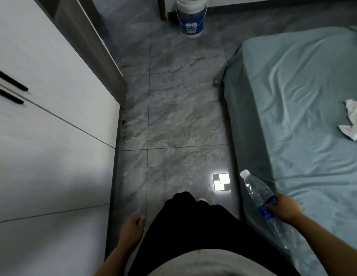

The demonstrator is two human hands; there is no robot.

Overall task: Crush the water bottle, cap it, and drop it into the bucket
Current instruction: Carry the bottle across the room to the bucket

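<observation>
Head view: the right hand [283, 208] is wrapped around the blue label of a clear plastic water bottle [261, 198], neck angled forward over the edge of the green-sheeted bed [293, 96], probably carried for crushing; whether a cap sits on the neck cannot be told. The left hand [133, 226] hangs loosely curled and empty beside the dark trousers. The white-and-blue bucket [190, 18] stands well apart on the tiled floor [173, 106] ahead, so the walk remains.
</observation>
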